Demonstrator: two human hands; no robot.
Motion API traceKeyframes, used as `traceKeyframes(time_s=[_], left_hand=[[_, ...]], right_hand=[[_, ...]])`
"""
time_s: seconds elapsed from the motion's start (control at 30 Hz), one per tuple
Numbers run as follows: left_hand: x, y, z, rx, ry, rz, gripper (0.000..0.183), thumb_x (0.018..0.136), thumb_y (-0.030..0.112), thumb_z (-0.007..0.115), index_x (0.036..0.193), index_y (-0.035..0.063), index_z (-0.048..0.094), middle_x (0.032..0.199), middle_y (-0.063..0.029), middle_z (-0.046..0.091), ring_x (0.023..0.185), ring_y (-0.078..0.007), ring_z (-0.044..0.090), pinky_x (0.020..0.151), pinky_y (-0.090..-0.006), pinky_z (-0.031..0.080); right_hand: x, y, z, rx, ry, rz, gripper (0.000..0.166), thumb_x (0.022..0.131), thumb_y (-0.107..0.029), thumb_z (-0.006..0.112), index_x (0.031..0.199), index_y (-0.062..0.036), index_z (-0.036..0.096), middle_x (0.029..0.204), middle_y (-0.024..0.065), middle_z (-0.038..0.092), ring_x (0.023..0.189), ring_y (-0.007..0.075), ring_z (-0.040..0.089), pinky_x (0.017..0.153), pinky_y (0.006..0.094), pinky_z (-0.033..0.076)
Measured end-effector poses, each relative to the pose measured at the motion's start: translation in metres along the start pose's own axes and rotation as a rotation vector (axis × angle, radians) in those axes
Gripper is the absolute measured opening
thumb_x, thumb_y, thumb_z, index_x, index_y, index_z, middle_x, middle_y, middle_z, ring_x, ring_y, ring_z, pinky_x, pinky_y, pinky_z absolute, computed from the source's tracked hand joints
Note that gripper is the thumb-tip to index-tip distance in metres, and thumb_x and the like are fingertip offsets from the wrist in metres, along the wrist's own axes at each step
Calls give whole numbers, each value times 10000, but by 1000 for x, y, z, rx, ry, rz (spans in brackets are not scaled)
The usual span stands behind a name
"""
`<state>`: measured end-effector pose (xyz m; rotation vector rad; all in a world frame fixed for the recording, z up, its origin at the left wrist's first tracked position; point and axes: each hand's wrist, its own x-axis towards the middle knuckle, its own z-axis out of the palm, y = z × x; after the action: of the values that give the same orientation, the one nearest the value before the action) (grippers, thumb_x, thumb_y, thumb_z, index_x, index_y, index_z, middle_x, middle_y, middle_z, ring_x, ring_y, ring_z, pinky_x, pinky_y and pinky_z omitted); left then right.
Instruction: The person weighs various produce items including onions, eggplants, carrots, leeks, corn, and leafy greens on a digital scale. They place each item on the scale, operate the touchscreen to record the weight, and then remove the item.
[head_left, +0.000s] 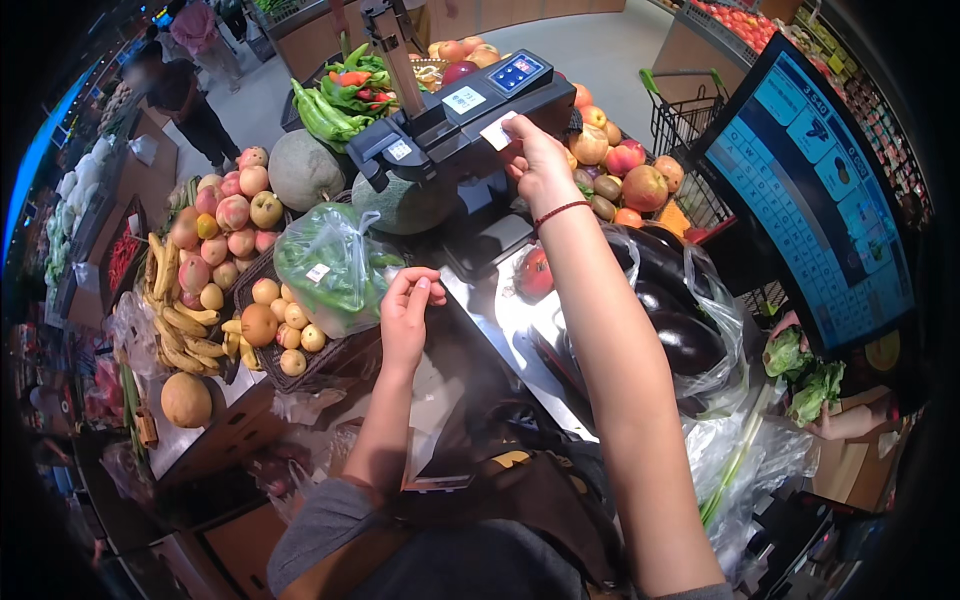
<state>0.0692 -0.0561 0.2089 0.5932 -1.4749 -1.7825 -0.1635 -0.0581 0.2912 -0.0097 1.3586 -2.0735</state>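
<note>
My right hand (534, 154) pinches a small white label (496, 132) between thumb and fingers, beside the black label printer (491, 90). Near the middle, my left hand (411, 307) has its fingers curled, with nothing seen in it. Just left of it a knotted clear bag of green vegetables (330, 270) rests by a wicker basket, a label stuck on the bag. Beneath my right forearm, a bag of dark eggplants (679, 330) lies on the bright metal weighing plate (517, 330), with a red round fruit or vegetable (535, 271) close by.
A touchscreen (814, 187) stands at the right. Peaches (232, 212), bananas (180, 330), melons (306, 171) and green peppers (330, 112) surround the counter. Another person's hands (844, 420) hold leafy greens at the right. A shopping cart (686, 112) stands beyond; a person (184, 105) stands upper left.
</note>
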Motion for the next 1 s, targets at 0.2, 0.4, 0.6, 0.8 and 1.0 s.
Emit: traceKeyframes(time_s=[0.2,0.4,0.6,0.8,1.0], left_hand=[[-2,-1,-4,-20,-6,-2,144,911,97,444,927,6,554,761,-29,550,697,-89,523,670,-224,447],[-8,-1,-8,-20,21,-14,147,910,97,447,930,0,556,760,-31,553,695,-92,523,675,-227,446],[-15,-1,-11,-19,37,-36,150,908,104,451,930,3,560,758,-30,555,694,-92,524,673,-227,448],[-22,-4,-7,0,37,-37,152,909,114,455,930,8,561,759,-23,553,694,-89,525,667,-223,452],[-27,0,-2,-2,42,-25,143,906,104,453,938,5,552,754,-27,549,677,-92,524,652,-210,447]], right_hand=[[-1,2,1,11,-16,7,215,685,-148,674,871,-90,585,788,6,615,674,133,594,625,250,413],[-5,6,8,76,47,-46,205,680,-97,656,821,28,576,772,81,607,673,177,589,642,291,446],[6,13,15,-50,137,-126,250,651,-115,683,779,84,603,774,107,612,653,152,574,590,283,453],[13,31,20,-348,268,-241,486,615,-212,728,947,74,517,813,99,591,718,142,570,622,257,447],[29,17,8,-167,238,-261,652,585,-96,727,1036,120,310,900,152,553,755,172,575,679,272,478]])
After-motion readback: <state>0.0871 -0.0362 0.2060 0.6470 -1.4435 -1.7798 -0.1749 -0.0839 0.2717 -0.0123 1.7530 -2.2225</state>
